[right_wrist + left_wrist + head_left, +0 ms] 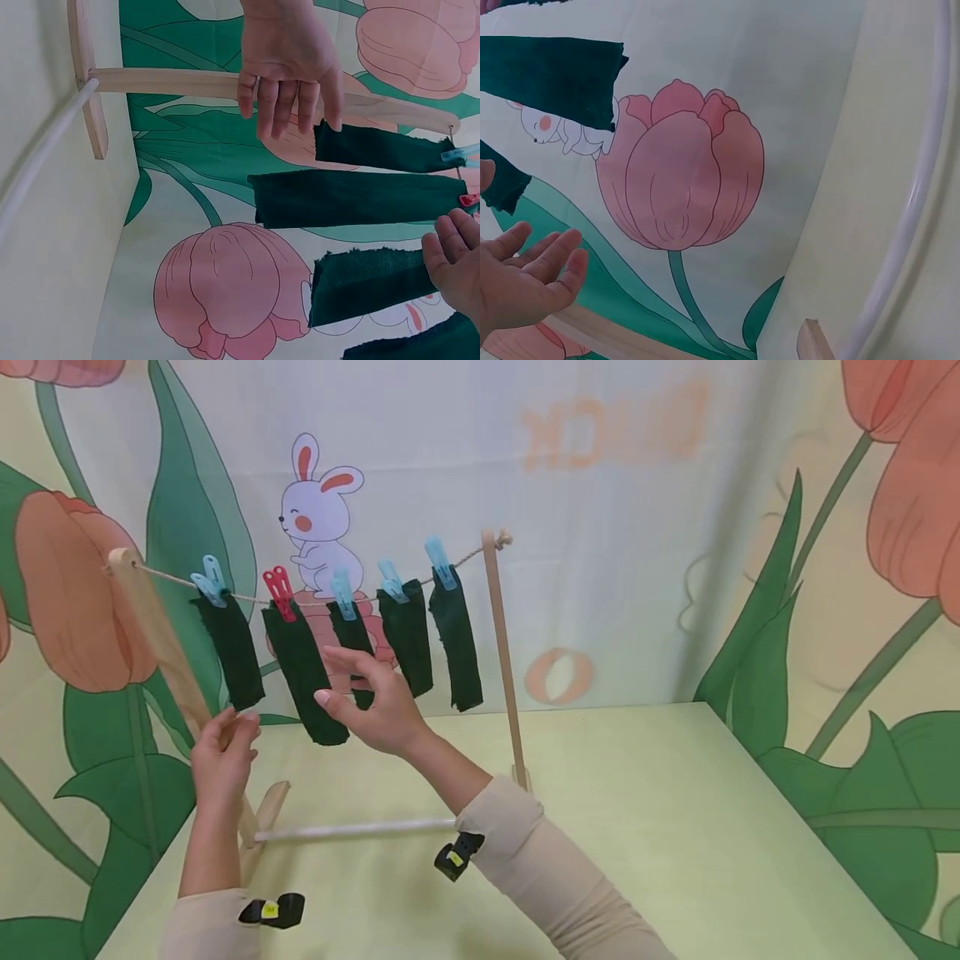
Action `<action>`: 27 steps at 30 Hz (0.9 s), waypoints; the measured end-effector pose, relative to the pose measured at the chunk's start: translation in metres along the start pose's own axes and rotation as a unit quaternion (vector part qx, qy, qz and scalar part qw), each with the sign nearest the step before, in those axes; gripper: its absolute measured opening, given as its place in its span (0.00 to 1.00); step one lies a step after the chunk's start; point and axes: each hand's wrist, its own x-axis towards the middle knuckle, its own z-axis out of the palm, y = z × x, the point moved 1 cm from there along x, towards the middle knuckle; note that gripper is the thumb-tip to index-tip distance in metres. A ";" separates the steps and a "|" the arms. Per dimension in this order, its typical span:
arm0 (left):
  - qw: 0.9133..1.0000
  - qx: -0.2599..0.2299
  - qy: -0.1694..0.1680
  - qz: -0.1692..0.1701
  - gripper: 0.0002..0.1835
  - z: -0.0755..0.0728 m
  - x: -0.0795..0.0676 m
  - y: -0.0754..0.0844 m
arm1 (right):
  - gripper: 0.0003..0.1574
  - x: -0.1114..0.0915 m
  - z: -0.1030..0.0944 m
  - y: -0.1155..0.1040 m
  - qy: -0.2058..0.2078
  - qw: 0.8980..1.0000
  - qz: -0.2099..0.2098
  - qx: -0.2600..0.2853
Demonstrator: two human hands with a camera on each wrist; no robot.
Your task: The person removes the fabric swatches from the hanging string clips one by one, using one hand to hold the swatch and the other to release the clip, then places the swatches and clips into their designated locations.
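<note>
Several dark green cloth strips hang from a thin rope. The leftmost strip [233, 652] has a blue clothespin [211, 582]; the second strip [302, 668] has a red clothespin [279, 592]. My left hand [225, 756] is just below the leftmost strip's lower end, fingers loosely bent and holding nothing. My right hand [378, 706] is raised in front of the third strip [352, 631], partly hiding it, with fingers extended and thumb apart, beside the second strip. In the right wrist view, the right hand [457, 259] overlaps the third strip's end near its clip.
The rope [168, 577] runs between a left wooden post [161, 631] and a right wooden post [501, 652]. A white rod [360, 829] joins their bases on the pale table [637, 827]. Two more strips hang at the right under blue clothespins [441, 562]. Behind hangs a printed backdrop [622, 543].
</note>
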 end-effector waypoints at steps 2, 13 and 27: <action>1.000 -0.011 -0.004 0.005 0.36 0.000 0.000 0.000 | 0.30 0.004 0.005 0.000 -0.008 1.000 -0.010 -0.003; 0.991 -0.133 -0.002 0.013 0.35 0.008 0.014 0.006 | 0.30 0.028 0.024 -0.009 -0.044 0.999 0.002 -0.028; 0.965 -0.237 0.071 0.083 0.14 0.003 0.017 0.008 | 0.30 0.063 0.034 -0.030 -0.033 0.999 -0.009 0.016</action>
